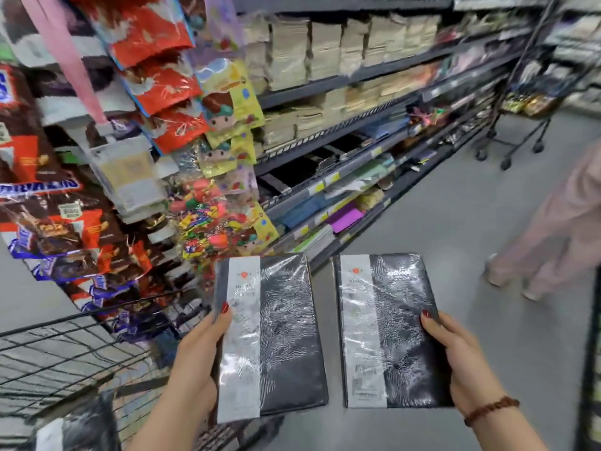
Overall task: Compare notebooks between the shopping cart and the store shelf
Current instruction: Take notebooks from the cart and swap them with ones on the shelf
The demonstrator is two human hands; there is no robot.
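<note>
Two matching black notebooks, each shrink-wrapped in glossy film with a pale grey band down its left side, are held up side by side over the grey floor (pixel 455 222), front covers facing the camera. The left notebook (pixel 276 333) sits in the left hand (pixel 198 362), whose grip is closed around its left edge, thumb pressed on the grey band and fingers hidden behind the cover. The right notebook (pixel 390 330) is in the right hand (pixel 461 362), clamped at its right edge with the thumb on the cover; a brown beaded bracelet (pixel 491 410) circles that wrist. The two books are near each other but not touching, a strip of floor showing between them.

At the lower left is the black wire shopping cart (pixel 65 353), and another wrapped black item with a pale band (pixel 74 431) lies in its near corner, too blurred to make out further. Above the cart hang bags of sweets and chocolate (pixel 65 222) on a rack. Beyond the notebooks, the store shelf (pixel 341 131) runs away to the right, stacked with beige, blue, green and purple stationery. At the right edge a person's legs in pale pink trousers (pixel 559 229) stand on the floor.
</note>
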